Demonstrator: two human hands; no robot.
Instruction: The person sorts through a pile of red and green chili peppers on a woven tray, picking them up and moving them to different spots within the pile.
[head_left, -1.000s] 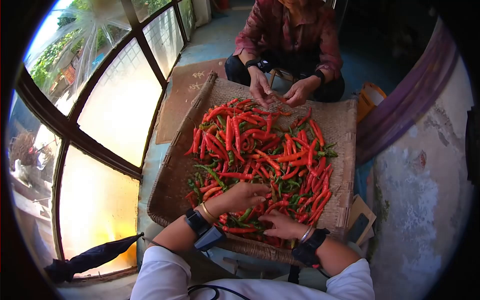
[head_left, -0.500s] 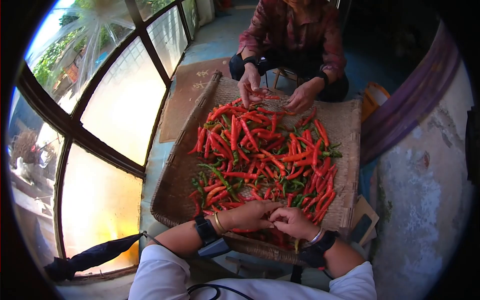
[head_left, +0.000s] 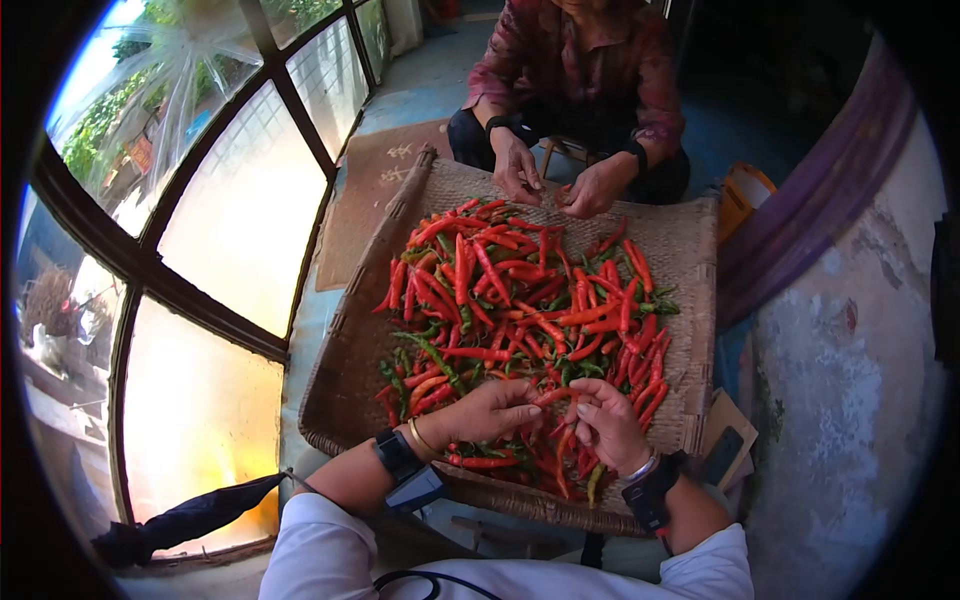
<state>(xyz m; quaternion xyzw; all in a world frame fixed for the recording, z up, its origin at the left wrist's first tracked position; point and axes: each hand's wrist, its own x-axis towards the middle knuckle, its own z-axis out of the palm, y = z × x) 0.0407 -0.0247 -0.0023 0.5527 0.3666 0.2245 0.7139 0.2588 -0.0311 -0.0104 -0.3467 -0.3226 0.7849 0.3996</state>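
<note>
Hands pinching slender red pepper above coarsely woven, rough-rimmed basket.

You can read no text here; the pale characters on the mat are too small to tell.
</note>
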